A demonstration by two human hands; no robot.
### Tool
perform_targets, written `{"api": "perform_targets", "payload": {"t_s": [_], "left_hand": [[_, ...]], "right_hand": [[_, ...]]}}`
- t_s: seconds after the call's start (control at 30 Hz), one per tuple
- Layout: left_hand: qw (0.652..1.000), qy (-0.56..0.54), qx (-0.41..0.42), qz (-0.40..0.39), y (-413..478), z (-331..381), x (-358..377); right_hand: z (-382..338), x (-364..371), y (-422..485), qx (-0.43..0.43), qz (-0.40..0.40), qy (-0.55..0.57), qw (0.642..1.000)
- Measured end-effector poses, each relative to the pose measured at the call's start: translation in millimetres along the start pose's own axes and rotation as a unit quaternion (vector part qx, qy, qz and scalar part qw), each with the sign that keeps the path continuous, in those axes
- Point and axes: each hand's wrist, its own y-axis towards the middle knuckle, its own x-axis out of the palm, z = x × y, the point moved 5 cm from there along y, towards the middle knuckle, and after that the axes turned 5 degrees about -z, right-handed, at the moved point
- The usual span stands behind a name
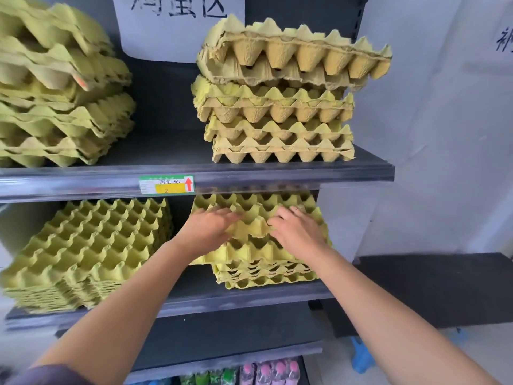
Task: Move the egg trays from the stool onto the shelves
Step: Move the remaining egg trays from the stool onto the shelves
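Observation:
A yellow-green pulp egg tray (pixel 255 245) lies on top of a short stack of trays on the right side of the lower shelf (pixel 194 301). Both hands rest flat on this top tray. My left hand (pixel 206 227) lies on its left part with fingers stretched forward. On its right part sits my right hand (pixel 295 227), fingers spread, a ring on one finger. The stool is out of view.
A wide stack of trays (pixel 91 251) fills the lower shelf's left side. The upper shelf (pixel 249 175) carries a tall uneven stack (pixel 280 107) at right and another stack (pixel 61 93) at left. A price label (pixel 166 184) hangs on its edge. Packaged goods (pixel 249 373) lie below.

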Motion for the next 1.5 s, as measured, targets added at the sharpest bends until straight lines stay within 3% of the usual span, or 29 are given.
{"api": "perform_targets", "payload": {"t_s": [0.27,0.43,0.6,0.87,1.03,1.13,1.2,1.3,1.37,1.5], "left_hand": [[0.994,0.007,-0.081,-0.078,-25,-7,48],[0.998,0.027,-0.057,-0.008,-23,10,52],[0.996,0.062,-0.058,-0.034,-9,20,65],[0.998,0.046,-0.043,-0.015,-3,15,52],[0.997,0.065,-0.034,-0.027,-1,14,55],[0.999,0.015,-0.038,-0.018,-2,9,53],[0.999,0.006,-0.032,0.002,1,8,48],[1.0,-0.003,-0.029,0.007,6,8,42],[1.0,0.011,-0.025,-0.01,6,9,42],[0.995,0.087,-0.022,-0.034,-4,16,58]], "right_hand": [[-17,47,-10,-0.017,-0.141,0.022,0.99],[0,64,-19,0.005,-0.091,0.039,0.995],[1,76,-19,0.019,-0.075,-0.014,0.997],[20,58,-15,0.047,-0.019,0.058,0.997],[25,57,-17,0.014,-0.057,-0.005,0.998],[44,50,-22,0.083,-0.025,0.104,0.991],[60,48,-26,0.167,0.01,0.202,0.965],[72,55,-29,0.263,-0.023,0.268,0.927],[71,61,-29,0.285,-0.06,0.315,0.903],[68,61,-28,0.291,-0.065,0.324,0.898]]}}
